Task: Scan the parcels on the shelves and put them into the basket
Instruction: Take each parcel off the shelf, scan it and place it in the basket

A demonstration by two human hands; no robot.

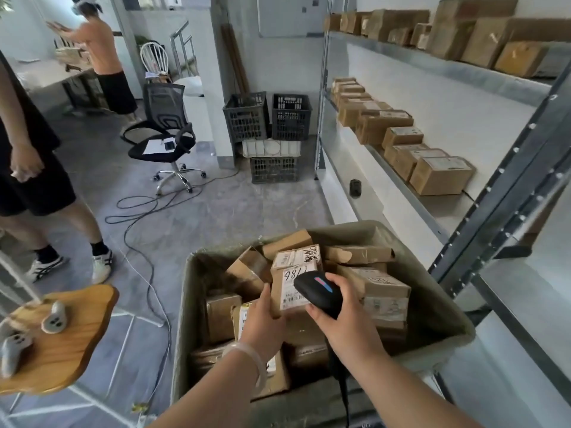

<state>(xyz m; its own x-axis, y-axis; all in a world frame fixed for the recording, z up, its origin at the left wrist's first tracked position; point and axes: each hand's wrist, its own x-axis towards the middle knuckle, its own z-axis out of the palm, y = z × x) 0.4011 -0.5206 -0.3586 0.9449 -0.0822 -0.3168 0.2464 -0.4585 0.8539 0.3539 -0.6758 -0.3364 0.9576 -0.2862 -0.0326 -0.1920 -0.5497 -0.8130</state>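
Note:
My left hand [262,322] grips a small cardboard parcel [289,288] with a white label marked "186", holding it over the basket [432,304]. My right hand [343,316] grips a black barcode scanner [319,291], its head right above the parcel's label. The grey fabric basket below holds several brown parcels. More cardboard parcels [401,143] stand in a row on the middle shelf at the right, and larger ones [463,35] on the upper shelf.
The metal shelf rack [500,193] runs along the right. A small wooden table [61,335] with two controllers stands at the left. A person's legs [61,230] and floor cables [148,230] are near. An office chair [167,134] and stacked crates [268,134] stand behind; another person is at the far left.

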